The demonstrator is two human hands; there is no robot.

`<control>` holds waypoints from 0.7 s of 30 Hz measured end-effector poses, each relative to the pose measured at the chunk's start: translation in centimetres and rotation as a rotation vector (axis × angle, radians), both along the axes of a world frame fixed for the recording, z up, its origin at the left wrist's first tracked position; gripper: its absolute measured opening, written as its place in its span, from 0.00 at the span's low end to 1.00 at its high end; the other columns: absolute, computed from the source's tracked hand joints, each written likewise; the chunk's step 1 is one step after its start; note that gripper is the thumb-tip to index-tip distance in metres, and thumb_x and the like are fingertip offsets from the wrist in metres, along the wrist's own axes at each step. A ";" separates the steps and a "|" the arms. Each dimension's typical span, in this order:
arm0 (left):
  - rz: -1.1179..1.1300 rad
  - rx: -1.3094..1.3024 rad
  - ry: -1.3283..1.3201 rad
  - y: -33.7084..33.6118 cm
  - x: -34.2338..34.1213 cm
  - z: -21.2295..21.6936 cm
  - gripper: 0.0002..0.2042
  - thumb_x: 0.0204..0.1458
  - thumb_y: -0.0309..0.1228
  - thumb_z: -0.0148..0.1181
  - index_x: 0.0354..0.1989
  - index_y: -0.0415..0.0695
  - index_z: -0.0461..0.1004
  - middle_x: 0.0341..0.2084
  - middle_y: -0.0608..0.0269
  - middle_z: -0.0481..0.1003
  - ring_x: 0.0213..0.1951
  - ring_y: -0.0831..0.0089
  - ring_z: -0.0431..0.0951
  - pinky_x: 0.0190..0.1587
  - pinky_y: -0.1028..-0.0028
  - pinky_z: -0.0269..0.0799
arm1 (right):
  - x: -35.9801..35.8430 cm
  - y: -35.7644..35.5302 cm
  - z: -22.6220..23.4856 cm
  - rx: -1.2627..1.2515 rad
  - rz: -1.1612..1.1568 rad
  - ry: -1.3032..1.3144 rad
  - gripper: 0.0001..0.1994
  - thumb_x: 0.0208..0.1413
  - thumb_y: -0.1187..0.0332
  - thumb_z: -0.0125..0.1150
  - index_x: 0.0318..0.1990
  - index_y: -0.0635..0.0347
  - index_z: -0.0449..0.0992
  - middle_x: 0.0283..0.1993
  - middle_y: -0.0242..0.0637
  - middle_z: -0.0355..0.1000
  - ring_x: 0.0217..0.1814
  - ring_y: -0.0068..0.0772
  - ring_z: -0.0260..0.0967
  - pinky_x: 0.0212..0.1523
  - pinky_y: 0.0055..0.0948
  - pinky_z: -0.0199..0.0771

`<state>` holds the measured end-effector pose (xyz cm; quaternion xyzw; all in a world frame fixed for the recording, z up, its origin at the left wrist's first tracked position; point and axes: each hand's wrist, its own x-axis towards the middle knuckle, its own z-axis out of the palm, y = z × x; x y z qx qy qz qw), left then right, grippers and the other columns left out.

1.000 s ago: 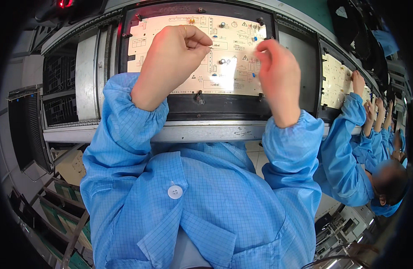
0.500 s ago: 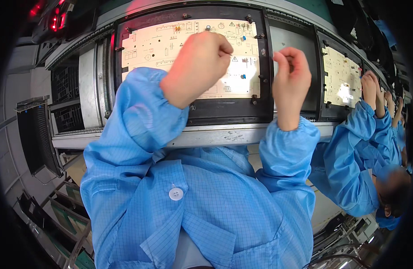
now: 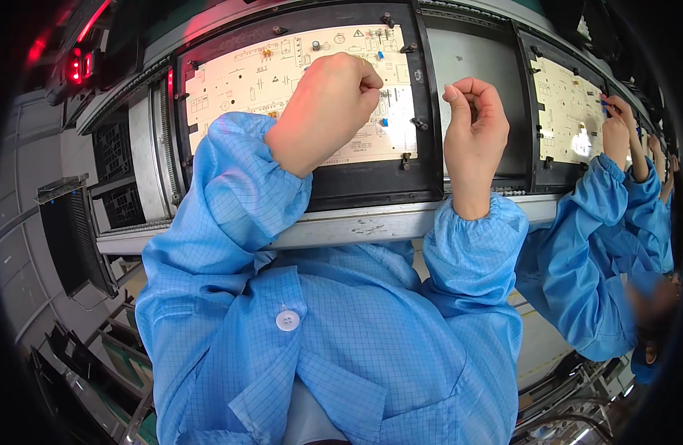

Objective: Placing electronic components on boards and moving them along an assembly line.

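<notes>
A cream circuit board [image 3: 245, 85] lies in a black frame fixture [image 3: 371, 185] held by small black clips. My left hand [image 3: 330, 107] is over the middle of the board, thumb and fingers closed in a pinch; whatever is between them is hidden. To the right of that frame, my right hand [image 3: 476, 130] is raised above the grey gap, its fingers curled and the thumb close to the index finger. Anything in it is too small to make out. On the board stand a dark round capacitor [image 3: 316, 46], a blue disc component [image 3: 384, 122] and small orange parts [image 3: 267, 53].
A metal rail [image 3: 363, 222] runs along the near side of the line. To the right, a second board [image 3: 567, 119] sits in its own fixture, with a co-worker's hand [image 3: 615, 133] at its edge. Red lights [image 3: 78, 67] glow at the far left, above a dark rack [image 3: 71, 237].
The board and its frame have shifted left beneath my left hand. Both my hands keep nearly the same place and pose. The co-worker's fingers have moved at the second board's edge.
</notes>
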<state>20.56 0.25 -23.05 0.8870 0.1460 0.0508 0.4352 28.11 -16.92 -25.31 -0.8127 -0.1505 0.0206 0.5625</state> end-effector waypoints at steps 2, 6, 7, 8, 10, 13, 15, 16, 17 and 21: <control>0.002 -0.009 0.005 -0.1 0.0 -0.1 0.07 0.46 0.21 0.57 0.30 0.32 0.80 0.26 0.42 0.78 0.31 0.51 0.81 0.38 0.63 0.76 | -0.2 0.1 0.2 0.006 -0.001 0.008 0.03 0.60 0.75 0.60 0.39 0.66 0.75 0.32 0.31 0.74 0.34 0.18 0.69 0.38 0.18 0.68; 0.009 0.012 0.001 -0.3 0.2 -0.2 0.07 0.46 0.21 0.57 0.30 0.32 0.80 0.27 0.42 0.78 0.31 0.51 0.81 0.38 0.62 0.76 | -0.3 0.2 0.4 -0.001 0.007 0.027 0.03 0.59 0.76 0.60 0.39 0.66 0.75 0.31 0.31 0.74 0.34 0.18 0.69 0.39 0.18 0.69; 0.007 0.012 0.000 -0.3 0.2 -0.2 0.07 0.46 0.21 0.57 0.30 0.32 0.80 0.27 0.42 0.78 0.31 0.51 0.81 0.38 0.62 0.76 | -0.3 0.3 0.3 0.024 0.010 0.034 0.04 0.59 0.76 0.61 0.38 0.67 0.76 0.31 0.31 0.74 0.34 0.18 0.69 0.38 0.18 0.69; 0.003 0.041 -0.001 -0.4 0.3 -0.2 0.07 0.46 0.21 0.57 0.30 0.31 0.80 0.27 0.42 0.78 0.32 0.51 0.81 0.39 0.62 0.76 | -0.4 0.3 0.4 0.024 0.009 0.033 0.04 0.59 0.76 0.61 0.38 0.67 0.76 0.31 0.31 0.74 0.34 0.18 0.69 0.38 0.18 0.69; -0.005 0.069 -0.004 -0.7 0.4 -0.4 0.07 0.45 0.21 0.57 0.30 0.31 0.79 0.27 0.42 0.78 0.32 0.51 0.80 0.39 0.61 0.76 | -0.5 0.4 0.6 0.010 0.027 0.076 0.04 0.58 0.76 0.61 0.39 0.68 0.78 0.31 0.32 0.76 0.34 0.18 0.70 0.38 0.19 0.70; -0.020 0.191 -0.070 -1.4 0.5 -0.8 0.05 0.44 0.20 0.56 0.26 0.30 0.78 0.25 0.41 0.77 0.34 0.48 0.79 0.41 0.59 0.75 | -0.4 0.4 0.4 -0.026 0.087 0.109 0.06 0.58 0.76 0.61 0.40 0.68 0.81 0.33 0.34 0.79 0.34 0.17 0.70 0.37 0.19 0.71; -0.099 0.405 -0.046 -1.9 0.4 -0.5 0.09 0.49 0.23 0.59 0.35 0.32 0.80 0.29 0.41 0.79 0.34 0.49 0.80 0.40 0.61 0.76 | -0.3 0.6 1.0 -0.092 0.121 0.054 0.07 0.58 0.76 0.61 0.41 0.68 0.81 0.33 0.35 0.79 0.33 0.18 0.72 0.37 0.19 0.72; -0.093 0.404 -0.049 -2.0 0.4 -0.3 0.09 0.49 0.23 0.59 0.35 0.32 0.80 0.29 0.41 0.79 0.34 0.49 0.80 0.40 0.61 0.76 | -0.2 0.8 1.2 -0.157 0.150 0.000 0.07 0.58 0.76 0.61 0.42 0.67 0.81 0.33 0.37 0.80 0.32 0.19 0.73 0.36 0.20 0.73; -0.118 0.453 -0.023 -2.2 0.4 -0.1 0.09 0.49 0.24 0.58 0.37 0.32 0.79 0.29 0.41 0.78 0.35 0.48 0.79 0.41 0.60 0.75 | -0.1 1.0 1.1 -0.159 0.156 -0.005 0.07 0.58 0.76 0.61 0.42 0.67 0.81 0.33 0.37 0.80 0.32 0.19 0.73 0.36 0.20 0.73; -0.088 0.381 -0.091 -1.6 -0.1 -0.9 0.13 0.51 0.24 0.57 0.44 0.32 0.77 0.28 0.43 0.77 0.35 0.47 0.78 0.42 0.59 0.75 | 0.0 1.9 0.9 -0.351 0.208 -0.085 0.10 0.53 0.76 0.62 0.42 0.65 0.82 0.30 0.38 0.80 0.28 0.24 0.75 0.34 0.23 0.75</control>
